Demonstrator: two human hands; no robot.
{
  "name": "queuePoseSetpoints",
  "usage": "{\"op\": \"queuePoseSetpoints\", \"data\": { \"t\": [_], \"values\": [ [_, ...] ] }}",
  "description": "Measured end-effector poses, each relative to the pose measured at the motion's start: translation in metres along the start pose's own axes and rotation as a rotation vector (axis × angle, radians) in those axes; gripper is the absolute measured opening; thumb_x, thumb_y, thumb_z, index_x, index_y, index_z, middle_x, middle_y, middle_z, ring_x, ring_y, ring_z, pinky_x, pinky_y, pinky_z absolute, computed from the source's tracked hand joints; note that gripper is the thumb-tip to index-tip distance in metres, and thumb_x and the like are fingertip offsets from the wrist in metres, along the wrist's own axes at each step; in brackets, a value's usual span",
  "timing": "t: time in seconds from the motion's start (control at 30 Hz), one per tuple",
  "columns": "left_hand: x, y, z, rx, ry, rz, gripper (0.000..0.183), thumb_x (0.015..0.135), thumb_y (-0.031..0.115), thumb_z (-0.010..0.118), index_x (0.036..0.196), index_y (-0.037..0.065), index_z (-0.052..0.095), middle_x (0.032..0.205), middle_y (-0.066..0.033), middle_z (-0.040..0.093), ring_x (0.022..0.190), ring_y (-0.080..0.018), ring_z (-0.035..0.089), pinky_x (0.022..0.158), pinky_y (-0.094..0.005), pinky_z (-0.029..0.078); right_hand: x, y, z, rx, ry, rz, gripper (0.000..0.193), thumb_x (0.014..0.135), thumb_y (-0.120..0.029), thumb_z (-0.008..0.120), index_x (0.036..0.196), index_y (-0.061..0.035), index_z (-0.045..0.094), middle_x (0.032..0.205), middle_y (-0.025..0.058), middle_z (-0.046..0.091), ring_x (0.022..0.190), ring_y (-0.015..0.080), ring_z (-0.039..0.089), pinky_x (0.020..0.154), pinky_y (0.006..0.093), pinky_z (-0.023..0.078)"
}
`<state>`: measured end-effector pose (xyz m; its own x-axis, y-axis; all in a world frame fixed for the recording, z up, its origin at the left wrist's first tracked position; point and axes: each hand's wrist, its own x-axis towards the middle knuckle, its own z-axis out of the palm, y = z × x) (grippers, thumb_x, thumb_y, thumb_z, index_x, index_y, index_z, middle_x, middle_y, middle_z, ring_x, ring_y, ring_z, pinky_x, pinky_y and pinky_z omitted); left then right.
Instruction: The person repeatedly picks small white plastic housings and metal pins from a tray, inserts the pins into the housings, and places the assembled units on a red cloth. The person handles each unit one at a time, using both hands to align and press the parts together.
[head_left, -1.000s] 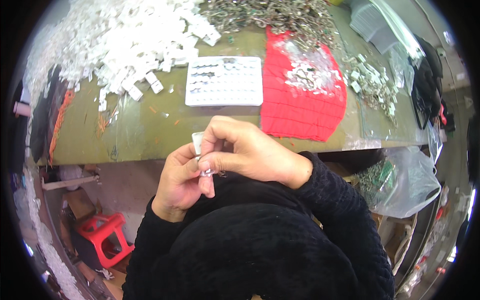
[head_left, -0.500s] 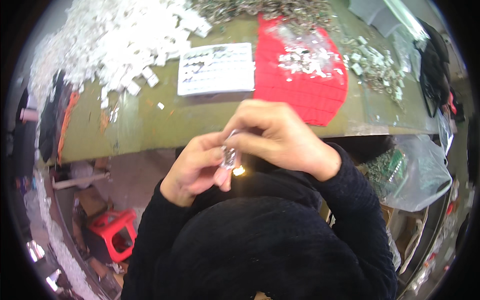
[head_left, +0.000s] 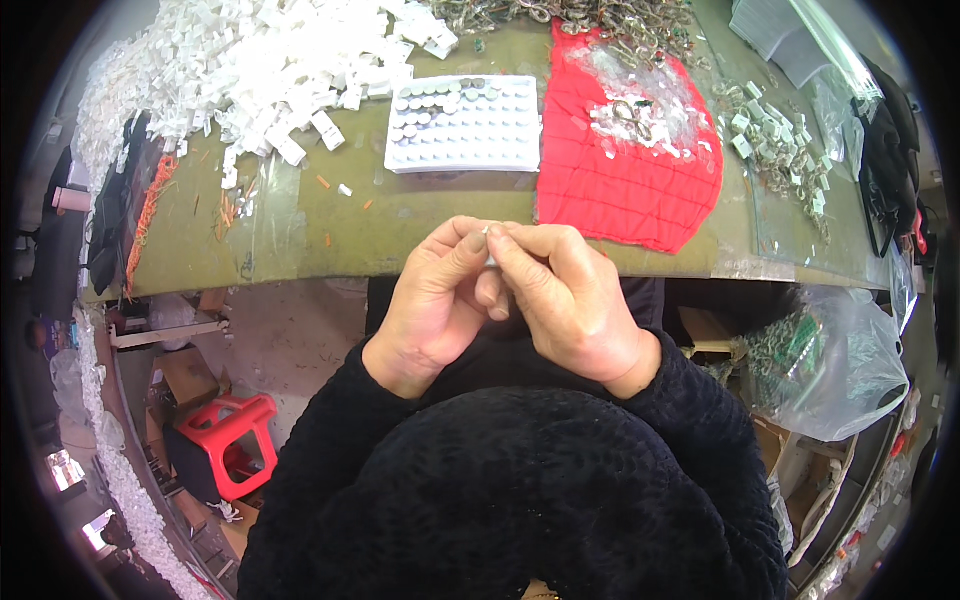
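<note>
My left hand (head_left: 432, 300) and my right hand (head_left: 565, 292) meet at the table's front edge, fingertips pinched together on a tiny white part (head_left: 487, 232), mostly hidden by the fingers. Beyond them on the green table (head_left: 300, 230) lies a white tray (head_left: 465, 123) with rows of round holes, a few at its top left filled with small metal pieces. A red cloth (head_left: 625, 185) to the right of the tray carries small clear and metal bits (head_left: 640, 105).
A big heap of white plastic parts (head_left: 250, 60) covers the table's far left. Metal rings (head_left: 590, 20) pile at the back, small white-and-metal pieces (head_left: 780, 140) at the right. A clear plastic bag (head_left: 840, 360) hangs at the right edge; a red stool (head_left: 225, 440) stands below left.
My hands have risen from my lap towards the table edge and now pinch at the fingertips. The view has tilted down, so the table sits lower in the picture.
</note>
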<state>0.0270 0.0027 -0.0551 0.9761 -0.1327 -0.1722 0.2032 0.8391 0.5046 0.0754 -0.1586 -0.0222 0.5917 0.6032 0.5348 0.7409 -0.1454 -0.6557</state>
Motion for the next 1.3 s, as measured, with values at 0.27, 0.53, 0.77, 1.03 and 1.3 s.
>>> {"op": "queuePoseSetpoints", "data": {
  "t": [0.27, 0.53, 0.77, 1.03, 1.3],
  "values": [
    [-0.012, 0.004, 0.015, 0.560, 0.174, 0.177, 0.028, 0.097, 0.008, 0.059, 0.121, -0.005, 0.055, 0.083, -0.0126, 0.066, 0.061, -0.0171, 0.064, 0.052, -0.0287, 0.053, 0.007, 0.016, -0.003, -0.160, 0.020, -0.135, 0.034, 0.083, 0.001, 0.065, 0.117, -0.0003, 0.062, 0.089, 0.0108, 0.062, 0.073, 0.0245, 0.065, 0.057, 0.0329, 0.053],
    [-0.017, -0.007, 0.004, 0.566, 0.212, 0.159, 0.027, 0.099, 0.006, 0.055, 0.122, -0.008, 0.055, 0.085, -0.0137, 0.066, 0.058, -0.0172, 0.063, 0.050, -0.0274, 0.051, -0.011, 0.013, 0.011, -0.207, -0.012, -0.137, 0.050, 0.074, 0.000, 0.066, 0.123, 0.0064, 0.058, 0.095, 0.0119, 0.059, 0.068, 0.0243, 0.063, 0.056, 0.0326, 0.053],
    [-0.027, 0.001, -0.011, 0.169, 0.186, -0.071, 0.033, 0.102, 0.014, 0.052, 0.129, -0.005, 0.054, 0.095, -0.0144, 0.069, 0.068, -0.0190, 0.069, 0.058, -0.0292, 0.060, -0.014, 0.015, 0.010, -0.083, -0.022, -0.174, 0.041, 0.076, 0.000, 0.064, 0.117, 0.0015, 0.062, 0.099, 0.0129, 0.064, 0.074, 0.0269, 0.065, 0.061, 0.0352, 0.054],
    [-0.023, 0.002, -0.008, -0.010, 0.083, -0.095, 0.031, 0.100, 0.017, 0.054, 0.124, -0.004, 0.056, 0.106, -0.0198, 0.069, 0.065, -0.0176, 0.067, 0.055, -0.0320, 0.058, 0.046, 0.082, -0.048, -0.439, 0.071, 0.108, 0.008, 0.086, -0.007, 0.061, 0.092, -0.0012, 0.061, 0.087, 0.0176, 0.059, 0.078, 0.0375, 0.064, 0.066, 0.0457, 0.052],
    [-0.014, 0.006, -0.001, -0.005, 0.041, -0.065, 0.031, 0.102, 0.020, 0.052, 0.126, 0.000, 0.053, 0.104, -0.0198, 0.069, 0.060, -0.0185, 0.064, 0.050, -0.0331, 0.055, 0.062, 0.102, -0.040, -0.693, -0.094, 0.227, 0.010, 0.090, -0.013, 0.060, 0.086, -0.0037, 0.057, 0.090, 0.0172, 0.059, 0.081, 0.0387, 0.062, 0.069, 0.0479, 0.050]
  ]
}}
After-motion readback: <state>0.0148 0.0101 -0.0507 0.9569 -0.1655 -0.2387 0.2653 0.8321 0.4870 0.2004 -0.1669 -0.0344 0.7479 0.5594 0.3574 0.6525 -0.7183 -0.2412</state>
